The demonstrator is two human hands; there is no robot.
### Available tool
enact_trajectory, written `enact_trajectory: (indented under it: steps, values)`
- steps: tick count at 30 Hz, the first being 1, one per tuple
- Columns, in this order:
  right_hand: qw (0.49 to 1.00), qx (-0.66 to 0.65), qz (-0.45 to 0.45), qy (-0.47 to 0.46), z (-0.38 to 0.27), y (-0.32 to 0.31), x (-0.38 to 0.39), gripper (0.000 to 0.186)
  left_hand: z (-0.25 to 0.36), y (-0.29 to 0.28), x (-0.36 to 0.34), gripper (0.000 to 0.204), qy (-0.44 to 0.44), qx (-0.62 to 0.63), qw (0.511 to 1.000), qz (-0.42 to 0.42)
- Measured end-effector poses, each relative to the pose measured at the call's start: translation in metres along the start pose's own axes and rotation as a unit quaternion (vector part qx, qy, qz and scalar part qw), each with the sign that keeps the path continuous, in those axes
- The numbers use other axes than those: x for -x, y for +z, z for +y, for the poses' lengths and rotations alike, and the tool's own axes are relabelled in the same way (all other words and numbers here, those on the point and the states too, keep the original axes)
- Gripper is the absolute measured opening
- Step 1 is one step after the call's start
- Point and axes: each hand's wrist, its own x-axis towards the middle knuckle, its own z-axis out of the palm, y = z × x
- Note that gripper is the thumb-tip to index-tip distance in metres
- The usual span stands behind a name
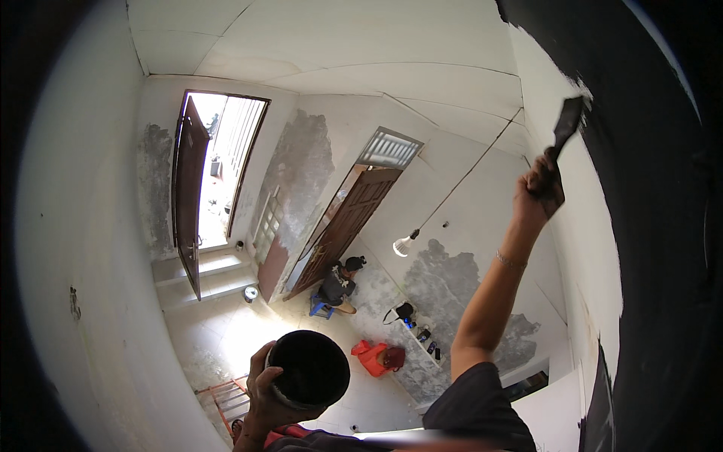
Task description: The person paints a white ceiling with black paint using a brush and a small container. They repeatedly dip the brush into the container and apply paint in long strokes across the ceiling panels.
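Observation:
My right hand (541,188) is raised at the end of a stretched arm, its fingers closed round the handle of a flat paintbrush (568,120). The dark bristles meet the right wall at the edge of a broad black painted area (640,166); white wall (553,83) shows to the left of it. Low in the view, my left hand (263,395) grips a round dark paint bucket (309,346) by its side, thumb over the rim. The inside of the bucket looks black, and the paint level cannot be made out.
A lit bulb (402,245) hangs on a cord left of my right arm. Far below, a person (337,285) sits on a blue stool, near red cloth (370,355) and a small shelf (418,335). An orange ladder (226,399) shows beneath my left hand. A brown door (194,181) stands ajar.

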Motion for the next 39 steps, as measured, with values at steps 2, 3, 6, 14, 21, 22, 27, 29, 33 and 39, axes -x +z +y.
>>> enact_trajectory:
  steps: [2, 3, 6, 14, 21, 22, 27, 29, 33, 39]
  values:
    - [0.999, 0.04, 0.024, 0.015, 0.006, -0.003, -0.03, 0.037, 0.0, -0.001, -0.001, 0.117, 0.001, 0.0, 1.0, -0.003]
    - [0.996, 0.066, 0.05, 0.04, 0.008, -0.002, -0.05, 0.037, 0.0, 0.0, -0.001, 0.117, 0.003, -0.003, 1.0, -0.002]
    - [0.995, 0.097, 0.023, 0.017, -0.01, 0.016, -0.08, 0.032, -0.002, 0.002, 0.0, 0.117, 0.003, 0.007, 1.0, -0.008]
    - [0.992, 0.06, 0.006, -0.114, -0.024, 0.0, 0.031, 0.047, -0.003, -0.006, 0.009, 0.114, -0.009, 0.007, 1.0, 0.0]
    - [0.997, 0.052, 0.065, -0.007, -0.029, 0.009, -0.034, 0.036, -0.002, -0.006, 0.004, 0.113, -0.009, 0.009, 1.0, -0.006]
    - [0.999, 0.053, 0.006, -0.013, -0.04, 0.017, -0.031, 0.036, -0.003, -0.006, 0.005, 0.113, -0.011, 0.008, 1.0, -0.005]
    - [0.981, 0.136, 0.045, -0.127, -0.06, 0.03, 0.042, 0.035, -0.008, -0.009, 0.008, 0.114, -0.009, 0.002, 1.0, -0.011]
    - [0.991, 0.093, 0.003, -0.092, -0.043, 0.021, 0.052, 0.04, -0.009, -0.008, 0.009, 0.115, -0.01, -0.002, 1.0, -0.01]
    - [0.99, 0.119, 0.071, -0.022, -0.026, 0.024, 0.001, 0.041, -0.01, -0.008, 0.008, 0.119, -0.01, 0.026, 1.0, -0.009]
    - [0.963, 0.238, 0.06, -0.11, -0.068, 0.049, 0.028, 0.048, -0.009, -0.005, 0.003, 0.121, -0.008, 0.043, 0.999, -0.006]
